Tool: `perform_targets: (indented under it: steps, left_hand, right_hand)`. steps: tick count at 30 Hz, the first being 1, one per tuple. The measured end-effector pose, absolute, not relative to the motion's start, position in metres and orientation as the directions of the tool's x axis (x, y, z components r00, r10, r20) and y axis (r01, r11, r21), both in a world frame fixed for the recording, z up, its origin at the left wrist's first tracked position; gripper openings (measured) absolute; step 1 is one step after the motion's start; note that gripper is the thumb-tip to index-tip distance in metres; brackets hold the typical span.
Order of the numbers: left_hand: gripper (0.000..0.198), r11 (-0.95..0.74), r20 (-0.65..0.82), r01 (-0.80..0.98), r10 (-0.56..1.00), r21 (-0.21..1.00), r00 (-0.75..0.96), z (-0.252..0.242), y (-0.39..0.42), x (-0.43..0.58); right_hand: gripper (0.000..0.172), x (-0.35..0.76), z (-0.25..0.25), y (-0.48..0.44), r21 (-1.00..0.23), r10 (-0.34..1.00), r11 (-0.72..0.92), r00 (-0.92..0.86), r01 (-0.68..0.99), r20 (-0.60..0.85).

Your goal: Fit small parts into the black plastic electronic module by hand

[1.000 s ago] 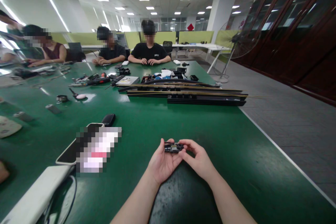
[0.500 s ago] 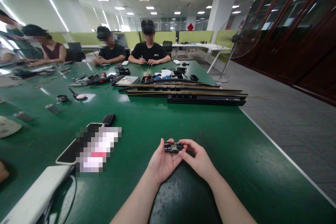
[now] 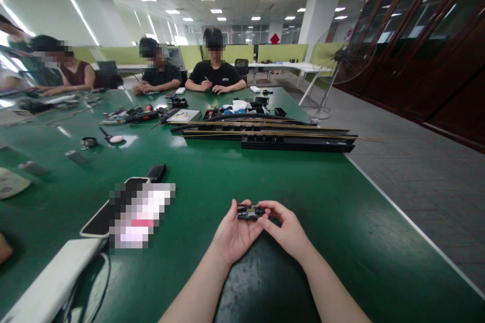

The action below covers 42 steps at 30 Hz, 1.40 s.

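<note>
Both hands meet over the near part of the green table (image 3: 197,181) around a small black mechanical part (image 3: 250,212) with metallic bits in its middle. My left hand (image 3: 234,234) is palm up under it, the thumb and fingers closed on the part's left end. From the right, my right hand (image 3: 285,227) pinches the other end between thumb and fingertips. The part lies roughly level; its exact kind is too small to make out, and its underside is hidden by my left fingers.
Black rails with thin brass-coloured rods (image 3: 299,141) lie across the table ahead. To the left are phones (image 3: 109,214), a white box-like object (image 3: 56,277) with cables and a black key fob-like item (image 3: 156,172). Tools (image 3: 140,115) lie farther back; several people sit beyond.
My hands and the black part stay practically in place. Across the table, a person's hand holding a pen-like object has shifted slightly.
</note>
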<state>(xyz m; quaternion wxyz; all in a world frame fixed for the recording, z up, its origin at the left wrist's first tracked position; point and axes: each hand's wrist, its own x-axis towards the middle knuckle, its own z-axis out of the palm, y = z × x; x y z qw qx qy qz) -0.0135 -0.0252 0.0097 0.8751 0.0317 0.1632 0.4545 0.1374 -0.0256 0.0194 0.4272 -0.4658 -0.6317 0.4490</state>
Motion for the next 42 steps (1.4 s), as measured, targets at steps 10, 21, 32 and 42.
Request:
perform_targets:
  steps: [10,21,32,42]
  left_hand:
    - [0.037,0.587,-0.261,-0.780,0.805,0.217,0.533,0.0107,-0.0259,-0.0139]
    - [0.035,0.584,-0.247,-0.779,0.809,0.227,0.534,0.0091,-0.0259,-0.0144]
    - [0.036,0.579,-0.252,-0.778,0.813,0.244,0.525,0.0098,-0.0254,-0.0135]
    - [0.035,0.590,-0.242,-0.773,0.805,0.234,0.541,0.0112,-0.0265,-0.0125]
  right_hand:
    - [0.026,0.1371,0.0206,-0.0261,-0.966,0.974,0.155,-0.196,0.205,0.114]
    - [0.026,0.1372,0.0194,-0.0255,-0.966,0.976,0.146,-0.192,0.212,0.105]
    - [0.026,0.1371,0.0180,-0.0252,-0.963,0.973,0.165,-0.195,0.213,0.124]
    - [0.031,0.1380,0.0193,-0.0256,-0.923,0.946,0.300,-0.197,0.240,0.256]
